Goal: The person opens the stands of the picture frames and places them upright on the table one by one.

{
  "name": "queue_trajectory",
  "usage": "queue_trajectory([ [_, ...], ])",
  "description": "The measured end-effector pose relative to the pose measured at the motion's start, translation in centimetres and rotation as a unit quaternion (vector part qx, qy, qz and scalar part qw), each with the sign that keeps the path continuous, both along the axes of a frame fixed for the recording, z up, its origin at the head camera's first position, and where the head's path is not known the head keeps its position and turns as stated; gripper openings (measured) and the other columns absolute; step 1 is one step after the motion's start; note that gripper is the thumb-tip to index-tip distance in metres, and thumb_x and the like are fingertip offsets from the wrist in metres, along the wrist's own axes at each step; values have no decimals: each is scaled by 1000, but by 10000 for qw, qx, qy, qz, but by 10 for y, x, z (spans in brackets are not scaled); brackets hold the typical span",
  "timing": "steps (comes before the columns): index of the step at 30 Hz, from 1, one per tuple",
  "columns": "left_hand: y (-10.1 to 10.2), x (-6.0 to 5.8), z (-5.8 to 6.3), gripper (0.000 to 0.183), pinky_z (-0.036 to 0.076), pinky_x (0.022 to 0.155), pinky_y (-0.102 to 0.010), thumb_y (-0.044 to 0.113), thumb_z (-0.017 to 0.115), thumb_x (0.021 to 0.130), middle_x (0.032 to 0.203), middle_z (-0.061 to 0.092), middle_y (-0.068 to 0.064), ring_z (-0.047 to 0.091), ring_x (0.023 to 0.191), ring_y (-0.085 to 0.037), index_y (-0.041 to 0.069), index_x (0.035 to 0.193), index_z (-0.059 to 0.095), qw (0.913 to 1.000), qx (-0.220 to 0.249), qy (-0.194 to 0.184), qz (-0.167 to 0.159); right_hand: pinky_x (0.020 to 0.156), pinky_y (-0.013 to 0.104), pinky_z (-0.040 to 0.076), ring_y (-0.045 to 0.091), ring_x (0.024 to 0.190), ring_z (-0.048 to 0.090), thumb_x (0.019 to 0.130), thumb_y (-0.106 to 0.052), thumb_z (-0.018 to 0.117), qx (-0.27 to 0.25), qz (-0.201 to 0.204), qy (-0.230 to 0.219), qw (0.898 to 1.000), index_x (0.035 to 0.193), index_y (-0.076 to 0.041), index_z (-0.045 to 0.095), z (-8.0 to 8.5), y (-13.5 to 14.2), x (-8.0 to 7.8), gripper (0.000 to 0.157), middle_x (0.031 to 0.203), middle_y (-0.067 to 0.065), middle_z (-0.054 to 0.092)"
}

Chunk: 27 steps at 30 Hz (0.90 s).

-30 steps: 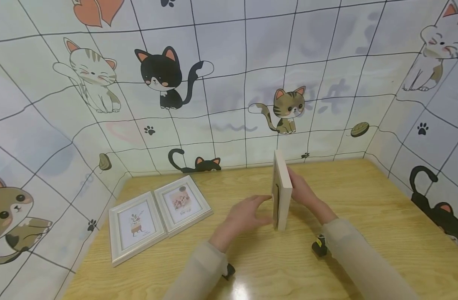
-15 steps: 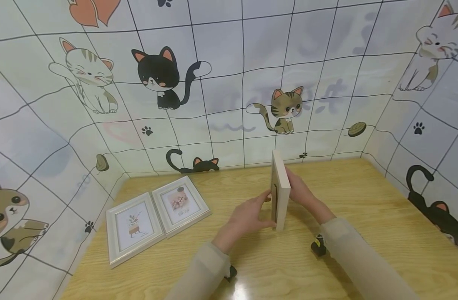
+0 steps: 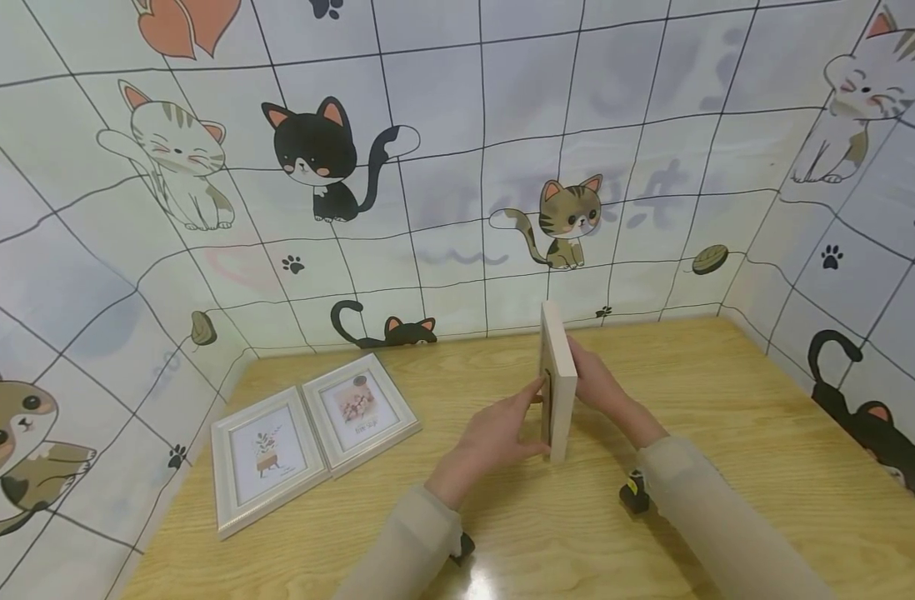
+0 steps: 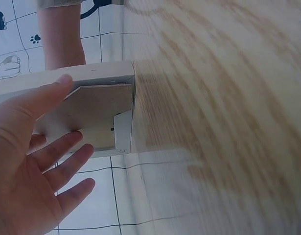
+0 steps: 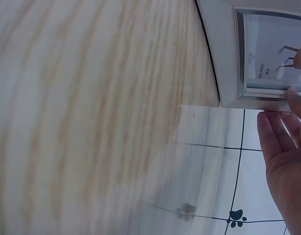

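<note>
A white picture frame (image 3: 562,383) stands upright on the table, its side edge toward me in the head view. My right hand (image 3: 600,379) holds it from the right; the right wrist view has the thumb on the glazed front (image 5: 277,54) and the fingers past its edge. My left hand (image 3: 495,429) is at the back side, fingers spread and slightly bent. In the left wrist view its thumb lies at the frame's rim (image 4: 101,72), the fingers before the brown backing board (image 4: 99,105). From the head, the frame hides the right fingertips.
Two more white frames lie face up at the left of the wooden table (image 3: 472,367), one with a potted plant print (image 3: 270,454), one with pink flowers (image 3: 358,404). Cat-patterned walls rise behind and at both sides. A small black device (image 3: 634,493) is by the right wrist.
My left hand has moved slightly right and come up to the standing frame, its thumb now at the lower near edge. The right hand keeps its hold; the head view has shifted a little.
</note>
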<state>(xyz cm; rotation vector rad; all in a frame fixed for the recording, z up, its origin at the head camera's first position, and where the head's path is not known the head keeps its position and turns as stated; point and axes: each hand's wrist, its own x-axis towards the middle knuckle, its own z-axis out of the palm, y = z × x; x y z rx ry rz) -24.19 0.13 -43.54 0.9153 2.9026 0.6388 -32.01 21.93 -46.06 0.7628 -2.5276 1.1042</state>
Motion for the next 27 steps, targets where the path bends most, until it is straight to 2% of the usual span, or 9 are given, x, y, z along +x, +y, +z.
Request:
queue_trajectory([
  [8, -2, -1, -3, 80, 54, 98, -33, 46, 63, 96, 149, 53, 9, 56, 133, -12, 32, 159, 17, 9980, 471, -425, 19, 92, 65, 52, 52, 113, 61, 95, -1, 63, 49, -132, -67, 9999, 147, 5, 34, -2, 0, 0, 60, 128, 36, 59],
  [14, -2, -2, -3, 71, 52, 103, -37, 45, 58, 99, 148, 55, 8, 56, 132, -13, 33, 158, 21, 9934, 912, -689, 72, 93, 66, 51, 53, 114, 61, 95, -1, 63, 46, -142, -88, 9999, 147, 6, 34, -1, 0, 0, 61, 128, 36, 58],
  [22, 4, -1, -1, 63, 54, 99, -37, 40, 59, 99, 141, 61, 5, 61, 126, -13, 27, 154, 32, 9884, 1202, -785, 486, 96, 65, 50, 51, 121, 58, 92, -5, 68, -59, -132, -329, 9994, 150, 3, 32, -1, 0, 0, 69, 135, 34, 56],
  [27, 7, -2, -1, 59, 54, 100, -38, 40, 60, 99, 137, 64, 5, 63, 123, -13, 25, 152, 38, 9842, 1365, -869, 723, 96, 65, 50, 52, 121, 57, 94, -4, 65, -48, -141, -379, 9992, 151, 3, 31, 1, -1, 2, 67, 135, 34, 55],
])
